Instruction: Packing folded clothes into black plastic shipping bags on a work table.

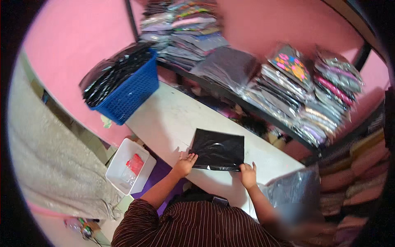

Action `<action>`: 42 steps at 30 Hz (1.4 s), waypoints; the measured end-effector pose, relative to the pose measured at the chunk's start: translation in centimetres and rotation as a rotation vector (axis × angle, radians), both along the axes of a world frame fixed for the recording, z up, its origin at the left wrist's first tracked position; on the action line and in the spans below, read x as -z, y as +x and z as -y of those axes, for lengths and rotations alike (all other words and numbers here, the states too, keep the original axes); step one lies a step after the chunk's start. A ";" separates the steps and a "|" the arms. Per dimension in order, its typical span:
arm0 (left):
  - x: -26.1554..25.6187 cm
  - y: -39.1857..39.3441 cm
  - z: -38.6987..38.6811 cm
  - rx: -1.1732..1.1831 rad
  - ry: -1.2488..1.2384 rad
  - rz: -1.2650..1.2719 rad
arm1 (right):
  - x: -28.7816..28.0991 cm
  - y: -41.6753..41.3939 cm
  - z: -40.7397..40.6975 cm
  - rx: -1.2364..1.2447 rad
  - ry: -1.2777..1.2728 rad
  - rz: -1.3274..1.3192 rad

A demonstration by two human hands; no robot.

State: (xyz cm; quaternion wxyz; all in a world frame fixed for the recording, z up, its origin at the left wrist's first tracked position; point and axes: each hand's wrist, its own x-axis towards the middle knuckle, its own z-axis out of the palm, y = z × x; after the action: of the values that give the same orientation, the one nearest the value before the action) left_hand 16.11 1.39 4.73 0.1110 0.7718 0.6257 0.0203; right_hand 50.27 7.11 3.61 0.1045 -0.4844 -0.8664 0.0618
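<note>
A flat black plastic packet with a shiny surface is in front of me, over the white table. My left hand grips its lower left edge, some fingers lying on top. At the lower right corner, my right hand pinches the packet, with one finger raised. Small white glints run along the edge nearest me. What the packet contains is hidden.
A blue basket full of black plastic packets stands at the table's far left. Left of me is a white bin with a red item inside. Stacked bagged garments line a dark-edged shelf. A clear plastic bag lies right.
</note>
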 end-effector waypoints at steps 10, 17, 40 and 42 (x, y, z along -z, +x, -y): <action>-13.1 -4.7 0.9 -0.082 -0.146 0.197 | -10.7 -4.2 -4.4 -0.062 0.248 -0.441; -18.8 -14.6 -0.4 0.021 -0.013 0.413 | -20.0 -13.3 -6.9 -0.050 0.321 -0.418; -39.2 -60.6 0.5 -0.781 1.164 0.471 | -44.8 -79.3 -20.6 -0.532 -0.052 -1.235; -37.6 -64.2 -1.2 -0.903 1.286 0.232 | -43.4 -84.3 -21.0 -0.509 -0.004 -1.225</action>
State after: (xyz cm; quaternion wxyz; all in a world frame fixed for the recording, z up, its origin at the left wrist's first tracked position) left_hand -48.05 2.57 42.29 -0.3109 0.3492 0.7281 0.5012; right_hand -33.98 28.10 47.01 0.5596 -0.1421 -0.7374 0.3505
